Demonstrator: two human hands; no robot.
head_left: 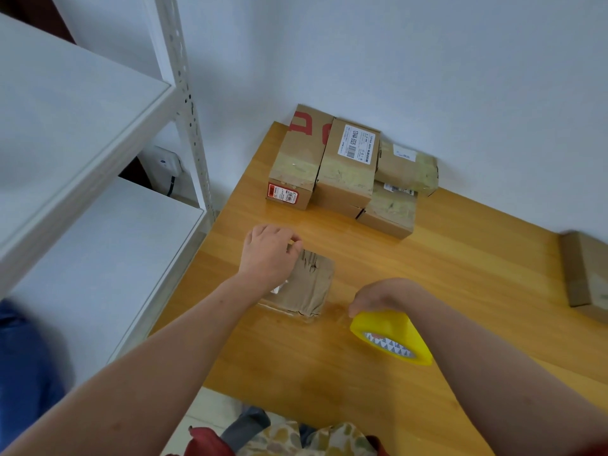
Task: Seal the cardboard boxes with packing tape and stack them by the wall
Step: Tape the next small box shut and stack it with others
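The left hand was clamped over the far end of the box, fingers curled down on its edge. The right hand gripped the tape just off the box's near right corner, so the box lay left and a touch farther than the roll, long axis running near to far, with the left hand already on it. Count them: one box in work on the worktop, a stack of what looked like five against the wall, a spare box at the right edge, one roll of tape.
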